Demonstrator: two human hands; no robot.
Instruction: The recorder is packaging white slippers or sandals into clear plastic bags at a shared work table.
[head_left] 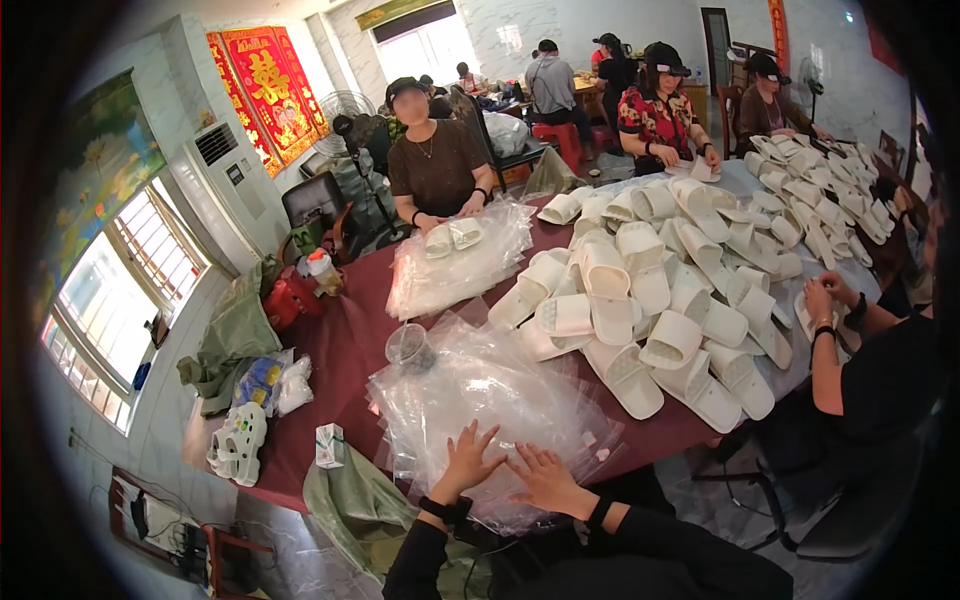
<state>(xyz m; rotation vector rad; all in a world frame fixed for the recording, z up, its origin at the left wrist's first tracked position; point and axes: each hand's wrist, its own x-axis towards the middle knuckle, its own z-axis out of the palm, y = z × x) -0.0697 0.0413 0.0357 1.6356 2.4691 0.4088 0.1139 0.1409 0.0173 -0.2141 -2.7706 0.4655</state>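
Note:
My left hand [466,461] lies on a stack of clear plastic bags [455,405], its fingers spread. Close beside it, my right hand [548,478] rests flat on the same stack with fingers stretched out. Neither hand holds anything. Both wrists wear dark bands. A clear plastic cup [407,345] stands on the far left part of the stack. To the right of the bags rises a big heap of white slippers [640,290], the nearest ones a short way from my right hand.
A maroon-covered table [350,290] carries another bag stack [450,270], where a person [440,165] handles slippers. At left lie a small white box [329,446], white clogs [238,444] and a red bag [295,298]. Another person's hands [828,292] work at right.

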